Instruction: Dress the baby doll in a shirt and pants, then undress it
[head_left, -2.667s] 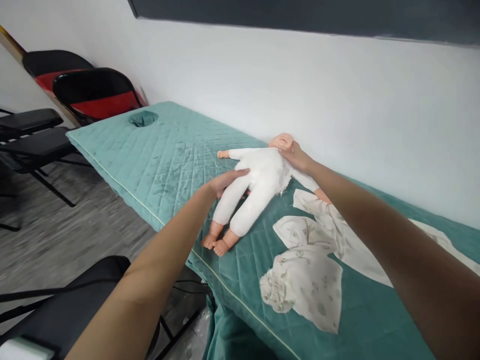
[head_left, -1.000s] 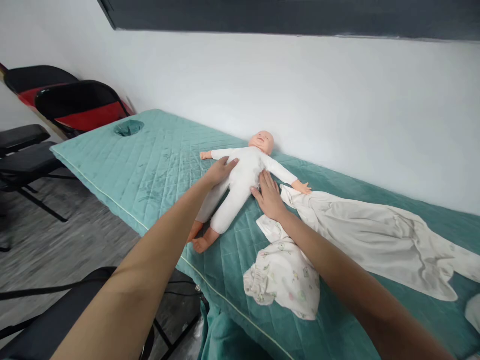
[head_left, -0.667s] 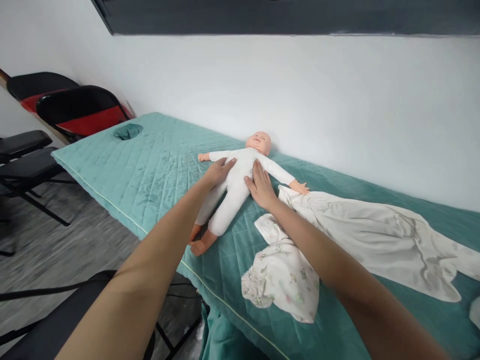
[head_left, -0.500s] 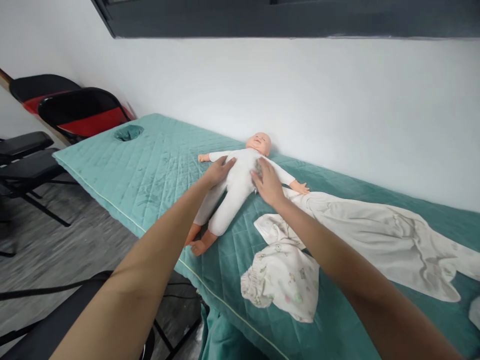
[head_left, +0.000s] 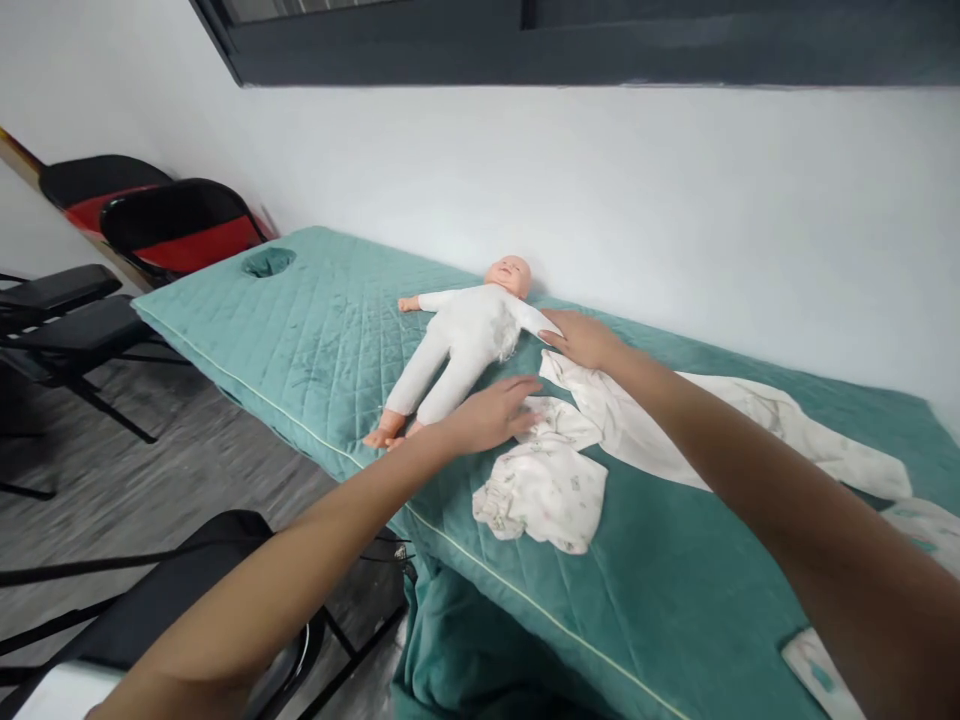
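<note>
A baby doll (head_left: 469, 325) in a white fabric body lies on its back, head toward the wall and feet toward the near edge. My right hand (head_left: 585, 338) is around the doll's outstretched right-side forearm, thumb on the near side, covering the doll's hand. Below it lies a long white cloth garment (head_left: 637, 430). My left hand (head_left: 495, 412) reaches over beside the doll's legs, fingers stretched and apart. Its fingertips are at the edge of a small patterned baby garment (head_left: 551, 495) with gathered trim; I cannot tell whether they touch it.
The doll and clothes rest on a padded table with a green quilted cover (head_left: 322, 330) and a face hole (head_left: 268, 262). Black and red folding chairs (head_left: 187, 230) stand at the left, and a black chair (head_left: 217, 540) is close by. More printed cloth (head_left: 926, 530) lies at the right.
Both hands have left the doll's torso and moved right: my right hand to the doll's forearm, my left hand to the patterned garment. The view has shifted slightly.
</note>
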